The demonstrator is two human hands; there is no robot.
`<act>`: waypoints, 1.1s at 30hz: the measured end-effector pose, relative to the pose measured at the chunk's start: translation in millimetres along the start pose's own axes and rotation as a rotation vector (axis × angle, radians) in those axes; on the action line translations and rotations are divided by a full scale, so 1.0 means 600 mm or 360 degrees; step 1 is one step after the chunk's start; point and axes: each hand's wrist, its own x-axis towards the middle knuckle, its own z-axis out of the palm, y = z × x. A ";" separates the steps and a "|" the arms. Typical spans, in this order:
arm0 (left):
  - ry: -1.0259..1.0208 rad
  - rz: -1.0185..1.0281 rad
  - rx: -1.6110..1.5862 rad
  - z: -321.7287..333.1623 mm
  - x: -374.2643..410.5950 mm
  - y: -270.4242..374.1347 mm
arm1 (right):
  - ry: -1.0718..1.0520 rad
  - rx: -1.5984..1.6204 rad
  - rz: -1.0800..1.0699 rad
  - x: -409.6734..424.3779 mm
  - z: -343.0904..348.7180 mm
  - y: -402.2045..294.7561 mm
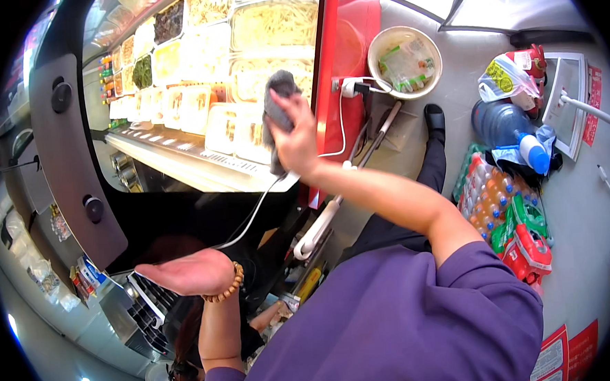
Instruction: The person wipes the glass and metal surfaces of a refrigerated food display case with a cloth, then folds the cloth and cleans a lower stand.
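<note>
My right hand (296,134) presses a grey cloth (278,109) against the glass front of a lit display case, near its red side frame (332,75). Behind the glass stand trays of food (274,24) and several packed white containers (224,127). My left hand (193,273), with a wooden bead bracelet (230,287) at the wrist, is raised flat below the case's dark lower edge. Nothing shows in it, though its palm side is partly hidden. A white cable (257,211) runs from beneath the cloth toward this hand.
A bin (407,93) with plastic bags stands right of the case, beside a plugged-in charger (351,87). Packs of bottles (491,196), a large blue water bottle (498,121) and a flat mop (564,94) lie farther right. Another person (185,375) is low at the bottom left.
</note>
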 end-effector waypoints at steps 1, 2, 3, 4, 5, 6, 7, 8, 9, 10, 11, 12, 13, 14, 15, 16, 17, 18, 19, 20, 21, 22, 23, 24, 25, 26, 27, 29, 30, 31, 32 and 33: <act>-0.0057 0.0031 0.0113 0.000 -0.001 0.007 | -0.0129 0.0116 0.0028 -0.012 -0.012 -0.004; -0.0076 -0.0003 0.0079 0.006 -0.001 0.011 | 0.0166 0.0212 0.0393 0.052 -0.005 0.041; -0.0073 -0.0052 0.0071 -0.001 -0.004 0.013 | 0.0114 0.0573 0.0730 0.139 -0.029 0.051; -0.0025 -0.0045 0.0064 -0.004 -0.007 0.016 | 0.0170 0.0534 0.0806 0.147 -0.042 0.066; 0.0023 -0.0024 0.0043 -0.001 -0.002 0.013 | 0.0225 0.0508 0.0867 0.148 -0.044 0.081; 0.0108 0.0003 0.0008 0.008 -0.002 0.005 | 0.0197 0.0159 0.0550 0.091 -0.031 0.095; 0.0076 -0.0023 -0.0012 0.026 -0.015 0.020 | 0.0180 -0.0200 0.0248 0.012 -0.026 0.102; 0.0022 0.0064 0.0064 0.015 -0.009 0.015 | 0.0076 -0.0160 0.0229 -0.023 -0.027 0.084; -0.0030 0.0162 0.0109 0.009 -0.003 0.009 | 0.0076 -0.0171 -0.0054 0.003 -0.032 0.094; -0.0040 0.0159 0.0104 0.016 -0.001 0.007 | 0.0223 -0.0130 0.0013 0.080 -0.028 0.115; -0.0059 0.0144 0.0099 0.023 -0.003 0.009 | 0.0375 -0.0098 0.0084 0.155 -0.031 0.128; -0.0060 0.0117 0.0121 0.020 -0.010 0.010 | 0.0426 -0.0252 0.0121 0.194 -0.032 0.118; -0.0068 0.0048 0.0123 0.016 -0.011 0.015 | 0.0490 -0.0286 -0.0133 0.181 -0.028 0.125; -0.0027 0.0006 0.0094 0.015 -0.012 0.017 | 0.0513 -0.0313 -0.0369 0.155 -0.013 0.128; 0.0059 -0.0030 0.0059 0.013 -0.009 0.009 | 0.0310 -0.0237 -0.0372 0.072 0.003 0.101; 0.0152 -0.0060 0.0128 0.020 -0.017 0.015 | 0.0135 -0.0160 -0.0374 -0.004 0.009 0.063; 0.0145 -0.0084 0.0137 0.011 -0.010 0.015 | -0.0077 0.0013 -0.0594 -0.016 0.008 0.012; 0.0166 -0.0130 0.0090 0.009 -0.011 0.018 | -0.0054 0.0091 -0.0778 0.035 0.028 -0.025; 0.0175 -0.0218 0.0072 0.006 -0.015 0.019 | -0.0040 0.0135 -0.0923 0.087 0.044 -0.064; 0.0246 -0.0223 0.0140 0.017 -0.017 0.015 | 0.0165 0.0056 -0.1000 0.179 0.069 -0.104; 0.0214 -0.0221 0.0116 0.012 -0.015 0.012 | 0.0274 0.0062 -0.0937 0.267 0.080 -0.139; 0.0182 -0.0210 0.0084 0.005 -0.018 0.003 | 0.0383 0.0079 -0.0877 0.354 0.089 -0.180; 0.0157 -0.0199 0.0072 0.001 -0.012 0.001 | 0.0469 0.0079 -0.0845 0.414 0.095 -0.210; 0.0356 -0.0284 0.0071 0.026 -0.020 0.010 | 0.0490 0.0057 -0.0865 0.428 0.097 -0.223; 0.0309 -0.0229 0.0018 0.025 -0.012 0.013 | 0.0469 0.0042 -0.0996 0.407 0.107 -0.223; 0.0297 -0.0188 -0.0018 0.020 -0.013 0.006 | 0.0337 0.0087 -0.1158 0.336 0.126 -0.224; 0.0241 -0.0148 -0.0098 0.023 -0.013 0.001 | 0.0180 0.0168 -0.1333 0.258 0.114 -0.245; 0.0170 -0.0320 -0.0165 -0.030 -0.014 -0.015 | -0.0358 0.0353 -0.1527 0.110 0.104 -0.253; 0.0067 -0.0317 -0.0231 -0.038 -0.009 -0.015 | -0.0441 0.0377 -0.1566 0.108 0.095 -0.259; 0.0161 -0.0238 -0.0145 -0.034 -0.011 -0.014 | -0.0407 0.0377 -0.1561 0.138 0.097 -0.262; 0.0261 -0.0164 -0.0073 -0.022 -0.014 -0.014 | -0.0277 0.0320 -0.1524 0.198 0.109 -0.262; 0.0345 -0.0136 -0.0072 -0.005 -0.017 -0.018 | -0.0086 0.0250 -0.1456 0.279 0.118 -0.274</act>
